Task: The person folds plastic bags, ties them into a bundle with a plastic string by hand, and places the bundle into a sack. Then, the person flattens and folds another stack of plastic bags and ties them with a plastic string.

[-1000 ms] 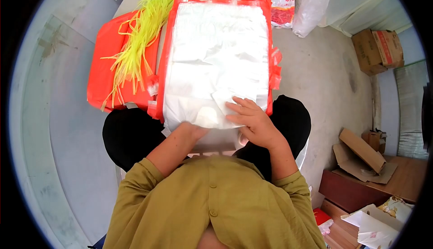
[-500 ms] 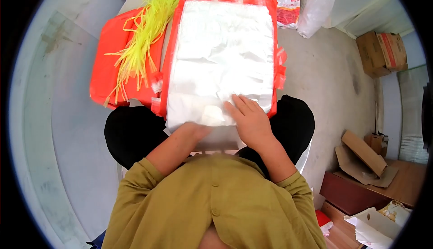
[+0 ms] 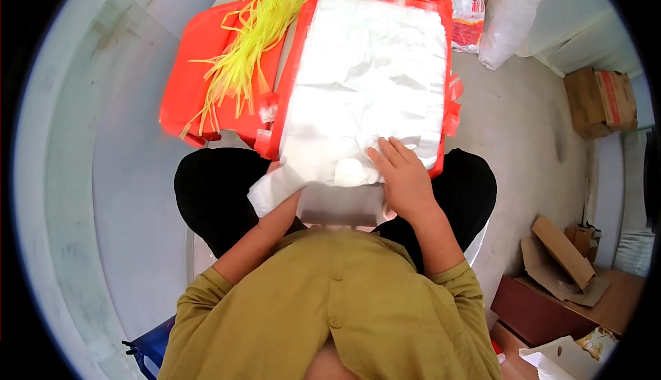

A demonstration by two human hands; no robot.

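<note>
Seated person in an olive-green buttoned shirt [image 3: 330,311], black trousers, viewed from above. Right hand [image 3: 406,177] lies flat, fingers spread and extended, palm down on the near edge of the stack of thin translucent white plastic bags [image 3: 368,84]; it presses, nothing pinched. Left hand [image 3: 286,197] is tucked beneath the near left corner of the top white sheet, which drapes over it; fingers hidden, so cannot tell whether they grip or merely lift. Hands are apart, one on top of the film, one under it. The stack rests across the lap and runs away onto a pale tabletop [image 3: 131,173], its borders showing orange-red printed margins. Judgement: to separate one sheet cleanly, keep the flat palm pinning the layers below while the hidden hand peels slowly from the corner; the film looks slippery, clingy and prone to creasing. Surface of the white film is wrinkled, faintly glossy. Left of it, a flat orange-red plastic pile [image 3: 200,70] carries a loose bundle of narrow yellow-green plastic strips [image 3: 251,43], frayed and splayed. Far right: white woven sacks [image 3: 509,15], brown cardboard boxes [image 3: 606,101].
</note>
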